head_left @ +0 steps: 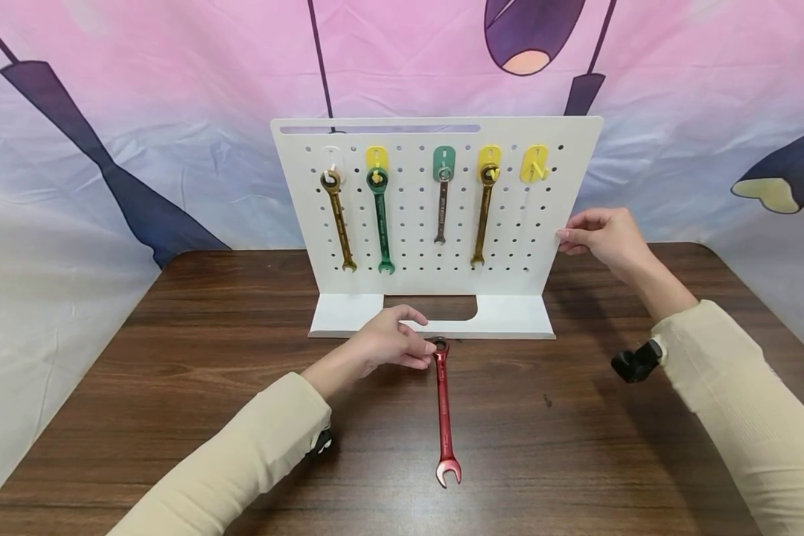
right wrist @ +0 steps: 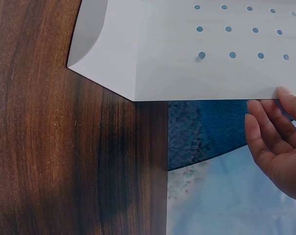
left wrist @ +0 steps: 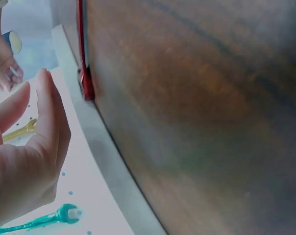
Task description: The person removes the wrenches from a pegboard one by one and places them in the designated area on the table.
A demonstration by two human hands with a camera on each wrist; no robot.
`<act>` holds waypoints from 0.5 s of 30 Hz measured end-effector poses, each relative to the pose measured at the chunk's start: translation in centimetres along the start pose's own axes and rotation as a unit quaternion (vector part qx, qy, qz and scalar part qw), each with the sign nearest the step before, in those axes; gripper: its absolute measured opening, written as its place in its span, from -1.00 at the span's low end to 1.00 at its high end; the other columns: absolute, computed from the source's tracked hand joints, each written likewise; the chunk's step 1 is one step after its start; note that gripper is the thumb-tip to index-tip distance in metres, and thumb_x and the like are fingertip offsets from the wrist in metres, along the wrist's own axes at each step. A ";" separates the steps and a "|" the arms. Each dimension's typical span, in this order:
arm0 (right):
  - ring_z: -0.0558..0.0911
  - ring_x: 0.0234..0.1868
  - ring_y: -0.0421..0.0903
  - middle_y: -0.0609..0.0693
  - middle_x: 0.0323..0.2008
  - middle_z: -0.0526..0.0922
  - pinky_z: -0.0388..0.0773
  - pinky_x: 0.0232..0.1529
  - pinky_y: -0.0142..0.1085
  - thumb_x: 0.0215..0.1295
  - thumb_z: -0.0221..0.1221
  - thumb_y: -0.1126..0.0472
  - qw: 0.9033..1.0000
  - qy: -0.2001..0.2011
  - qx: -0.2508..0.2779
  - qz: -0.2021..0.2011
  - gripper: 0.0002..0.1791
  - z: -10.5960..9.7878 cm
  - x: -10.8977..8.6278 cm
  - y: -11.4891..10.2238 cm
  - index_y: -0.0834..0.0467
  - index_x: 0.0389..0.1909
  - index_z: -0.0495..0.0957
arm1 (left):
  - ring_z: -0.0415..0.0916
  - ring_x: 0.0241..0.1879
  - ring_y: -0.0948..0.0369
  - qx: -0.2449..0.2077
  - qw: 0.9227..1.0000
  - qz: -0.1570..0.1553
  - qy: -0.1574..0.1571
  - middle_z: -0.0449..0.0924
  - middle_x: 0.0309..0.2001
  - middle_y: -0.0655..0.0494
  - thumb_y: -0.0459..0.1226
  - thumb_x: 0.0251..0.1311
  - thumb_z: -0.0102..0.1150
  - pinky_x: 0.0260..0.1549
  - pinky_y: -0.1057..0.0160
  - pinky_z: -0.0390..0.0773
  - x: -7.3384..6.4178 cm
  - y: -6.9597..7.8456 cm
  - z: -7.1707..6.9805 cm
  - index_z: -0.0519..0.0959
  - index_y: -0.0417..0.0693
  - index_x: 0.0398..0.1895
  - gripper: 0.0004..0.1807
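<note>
A red combination wrench [head_left: 444, 409] lies on the table in front of a white pegboard [head_left: 409, 279], its ring end toward the board. Beside that ring end is my left hand [head_left: 391, 341], thumb and fingers parted; the left wrist view shows a gap between the fingers and the red wrench [left wrist: 86, 84]. My right hand [head_left: 606, 238] pinches the pegboard's right edge, thumb on the front face and fingers behind, as the right wrist view also shows. On the board hang a bronze wrench [head_left: 339, 223], a green wrench [head_left: 382, 223], a small silver wrench [head_left: 443, 212] and another bronze wrench [head_left: 484, 223].
A yellow hook [head_left: 534, 165] at the board's right holds no wrench. The board's white base [head_left: 512, 316] rests on the brown wooden table [head_left: 228, 320]. Behind the table hangs a patterned cloth [head_left: 201, 97].
</note>
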State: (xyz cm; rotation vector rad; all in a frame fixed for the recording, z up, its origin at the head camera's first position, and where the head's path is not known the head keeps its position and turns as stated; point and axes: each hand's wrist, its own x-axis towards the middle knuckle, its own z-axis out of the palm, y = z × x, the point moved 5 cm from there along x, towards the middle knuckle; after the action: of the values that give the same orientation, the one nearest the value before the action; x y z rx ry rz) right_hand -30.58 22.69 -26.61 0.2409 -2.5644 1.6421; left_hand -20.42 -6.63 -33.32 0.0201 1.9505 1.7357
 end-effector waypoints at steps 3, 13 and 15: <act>0.63 -0.51 -0.17 -0.06 -0.56 0.64 0.64 -0.43 -0.35 0.16 0.21 0.33 1.000 0.001 0.001 0.000 -0.81 0.0 0.0 0.0 0.44 -0.35 0.52 | 0.55 -0.48 0.09 0.008 1.000 0.015 0.002 0.52 -0.38 -0.22 -0.62 0.07 0.08 -0.34 0.18 0.66 0.1 0.6 -0.4 0.20 -0.46 0.10 -0.50; 0.64 -0.48 -0.11 -0.05 -0.55 0.64 0.65 -0.43 -0.34 0.17 0.21 0.33 1.000 0.001 -0.004 -0.003 -0.76 0.0 0.1 0.1 0.48 -0.31 0.50 | 0.57 -0.39 0.09 0.037 0.998 0.042 0.022 0.54 -0.28 -0.30 -0.56 0.09 0.11 -0.21 0.09 0.63 1.0 2.3 -1.0 0.24 -0.42 0.09 -0.52; 0.64 -0.49 -0.11 -0.05 -0.54 0.64 0.65 -0.43 -0.34 0.16 0.21 0.34 1.000 0.001 0.002 -0.003 -0.80 0.0 0.1 0.1 0.45 -0.34 0.52 | 0.57 -0.38 0.10 0.043 0.998 0.046 0.025 0.55 -0.26 -0.29 -0.56 0.10 0.10 -0.18 0.08 0.62 1.3 2.6 -1.1 0.25 -0.42 0.09 -0.54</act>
State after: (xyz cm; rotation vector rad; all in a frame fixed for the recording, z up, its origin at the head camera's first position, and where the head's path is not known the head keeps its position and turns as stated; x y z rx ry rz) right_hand -30.66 22.69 -26.67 0.2469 -2.5578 1.6445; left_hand -22.79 -6.70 -31.37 0.0984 2.0906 1.7230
